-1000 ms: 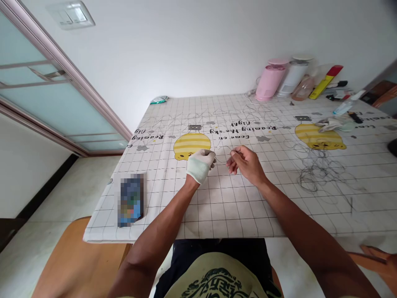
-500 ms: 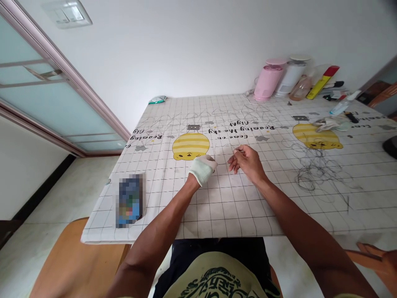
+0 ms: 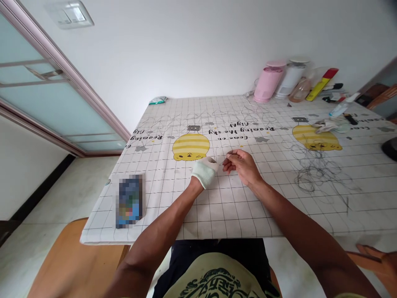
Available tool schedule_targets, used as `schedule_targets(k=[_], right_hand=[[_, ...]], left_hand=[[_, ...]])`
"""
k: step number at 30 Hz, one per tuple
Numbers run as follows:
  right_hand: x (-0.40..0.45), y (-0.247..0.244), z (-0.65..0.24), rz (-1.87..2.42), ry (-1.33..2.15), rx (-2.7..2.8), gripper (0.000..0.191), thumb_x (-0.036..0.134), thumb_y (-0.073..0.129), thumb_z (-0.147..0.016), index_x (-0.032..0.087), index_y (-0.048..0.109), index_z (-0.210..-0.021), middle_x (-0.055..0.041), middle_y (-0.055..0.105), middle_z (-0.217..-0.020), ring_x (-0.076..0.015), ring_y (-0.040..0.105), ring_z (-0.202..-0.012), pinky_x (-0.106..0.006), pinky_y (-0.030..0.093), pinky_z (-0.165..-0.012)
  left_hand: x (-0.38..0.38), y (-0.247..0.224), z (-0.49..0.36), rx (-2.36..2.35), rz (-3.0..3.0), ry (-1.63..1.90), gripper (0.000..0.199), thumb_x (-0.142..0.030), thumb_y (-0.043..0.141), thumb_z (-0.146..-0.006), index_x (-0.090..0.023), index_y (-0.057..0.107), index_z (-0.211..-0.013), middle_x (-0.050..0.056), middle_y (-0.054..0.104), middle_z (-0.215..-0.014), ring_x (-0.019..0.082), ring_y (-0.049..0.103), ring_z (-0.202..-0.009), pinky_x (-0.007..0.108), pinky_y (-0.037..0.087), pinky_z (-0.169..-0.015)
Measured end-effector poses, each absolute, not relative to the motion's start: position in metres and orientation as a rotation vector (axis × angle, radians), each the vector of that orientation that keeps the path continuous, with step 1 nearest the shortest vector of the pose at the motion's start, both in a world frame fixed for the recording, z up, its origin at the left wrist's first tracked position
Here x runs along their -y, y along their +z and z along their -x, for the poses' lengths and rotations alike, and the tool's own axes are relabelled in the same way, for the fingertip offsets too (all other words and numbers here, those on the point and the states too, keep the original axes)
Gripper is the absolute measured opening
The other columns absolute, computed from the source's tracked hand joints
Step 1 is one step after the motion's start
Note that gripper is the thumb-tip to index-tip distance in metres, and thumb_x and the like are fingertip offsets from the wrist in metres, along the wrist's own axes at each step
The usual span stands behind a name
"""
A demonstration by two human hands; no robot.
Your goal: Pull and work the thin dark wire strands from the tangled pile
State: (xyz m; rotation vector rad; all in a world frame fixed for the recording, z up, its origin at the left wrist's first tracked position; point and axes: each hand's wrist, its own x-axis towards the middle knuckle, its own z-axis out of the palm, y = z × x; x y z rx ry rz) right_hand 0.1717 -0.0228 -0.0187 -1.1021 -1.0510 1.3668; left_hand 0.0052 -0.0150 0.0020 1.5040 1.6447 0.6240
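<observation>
My left hand (image 3: 207, 169), in a pale knitted glove, is closed low over the middle of the table; its fingertips face away and what they grip is hidden. Bare, my right hand (image 3: 242, 163) is just to its right, thumb and forefinger pinched together and the other fingers loosely curled. Between the hands there seems to be a very fine strand, too thin to name. To the right, a loose tangle of thin dark strands (image 3: 316, 169) lies on the checked tablecloth (image 3: 229, 211). More thin strands (image 3: 217, 114) stretch across the cloth beyond my hands.
A pixelated flat object (image 3: 129, 200) lies at the left. Along the back right stand a pink cylinder (image 3: 268, 82), a white cylinder (image 3: 290, 78), a bottle (image 3: 300, 89) and a yellow-and-red box (image 3: 322, 85). A crumpled glove (image 3: 335, 124) and spray bottle (image 3: 344, 104) are at right.
My right hand has moved left and slightly nearer to me, closing the gap to my left hand. My left hand has shifted slightly right.
</observation>
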Motion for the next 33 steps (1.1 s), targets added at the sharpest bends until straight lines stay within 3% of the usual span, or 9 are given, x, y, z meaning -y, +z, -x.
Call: schedule_targets(k=[16,22,27,30,33], right_hand=[[0.017,-0.007,-0.194,1.083,1.257,1.140,0.031,0.047,0.081,-0.087,0.020,0.067,-0.083,-0.0053,0.071,-0.076,-0.0163,0.064,-0.062,-0.028,0.048,-0.049],[0.020,-0.008,-0.192,1.076,1.155,1.292,0.034,0.053,0.077,-0.090,0.021,0.068,-0.091,-0.0075,0.075,-0.081,-0.0220,0.071,-0.077,-0.032,0.054,-0.058],[0.022,-0.005,-0.192,1.024,1.124,1.433,0.031,0.053,0.072,-0.094,0.022,0.070,-0.094,-0.0069,0.075,-0.081,-0.0234,0.072,-0.080,-0.036,0.057,-0.065],[0.025,-0.002,-0.191,0.983,1.140,1.501,0.028,0.051,0.070,-0.097,0.023,0.070,-0.094,-0.0070,0.076,-0.086,-0.0231,0.072,-0.082,-0.037,0.057,-0.069],[0.027,0.000,-0.188,0.936,1.173,1.566,0.029,0.051,0.069,-0.098,0.023,0.069,-0.092,-0.0073,0.078,-0.091,-0.0225,0.072,-0.084,-0.037,0.057,-0.072]], left_hand=[[0.008,0.011,0.013,-1.585,-1.599,0.603,0.010,-0.024,0.060,-0.076,-0.022,0.070,-0.074,0.004,0.069,-0.067,0.018,0.061,-0.063,0.028,0.043,-0.060],[0.006,0.014,0.015,-1.549,-1.713,0.690,0.024,-0.036,0.056,-0.088,-0.022,0.073,-0.079,0.005,0.070,-0.075,0.022,0.065,-0.078,0.030,0.045,-0.069],[0.005,0.019,0.022,-1.392,-1.481,0.969,0.035,-0.042,0.059,-0.092,-0.020,0.074,-0.116,0.008,0.076,-0.107,0.024,0.069,-0.103,0.032,0.050,-0.089],[0.006,0.017,0.026,-1.115,-1.276,0.996,0.045,-0.049,0.060,-0.094,-0.015,0.071,-0.122,0.013,0.075,-0.116,0.024,0.071,-0.102,0.036,0.053,-0.092],[0.005,0.012,0.027,-0.980,-1.174,0.941,0.044,-0.049,0.064,-0.094,-0.012,0.072,-0.117,0.015,0.077,-0.108,0.023,0.073,-0.094,0.039,0.057,-0.090]])
